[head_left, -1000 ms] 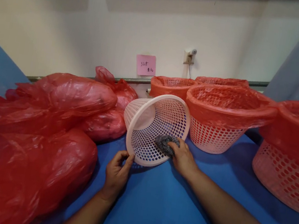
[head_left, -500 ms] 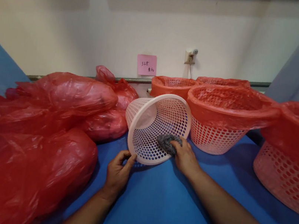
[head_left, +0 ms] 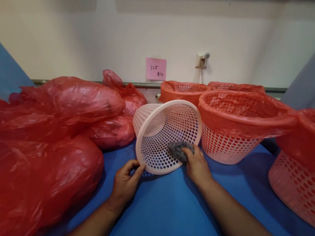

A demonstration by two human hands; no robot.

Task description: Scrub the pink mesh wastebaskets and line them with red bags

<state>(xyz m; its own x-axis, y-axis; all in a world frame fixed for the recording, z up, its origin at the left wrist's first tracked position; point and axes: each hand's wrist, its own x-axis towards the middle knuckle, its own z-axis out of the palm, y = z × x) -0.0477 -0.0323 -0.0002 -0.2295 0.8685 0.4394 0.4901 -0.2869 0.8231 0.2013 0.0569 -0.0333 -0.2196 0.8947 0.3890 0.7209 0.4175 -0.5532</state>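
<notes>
A pale pink plastic basket [head_left: 141, 125] with holes all over its wall lies tipped on its side, its mouth facing me. My left hand [head_left: 126, 182] pinches the lower left of its rim between thumb and fingers. In my right hand [head_left: 197, 165] is a crumpled grey cloth [head_left: 179, 151], gripped at the basket's mouth and resting against the lower inner wall. Part of the right hand's fingers is hidden behind the cloth and rim.
Several filled red plastic bags [head_left: 80, 98] are heaped on the left. Several upright baskets [head_left: 230, 144] lined with red bags stand at the right and back. A blue cloth [head_left: 172, 215] covers the table. A pink note [head_left: 155, 69] and a socket [head_left: 202, 61] are on the wall.
The whole view has shifted very slightly. Both hands keep their grips, and the grey cloth stays at nearly the same spot inside the basket's mouth.
</notes>
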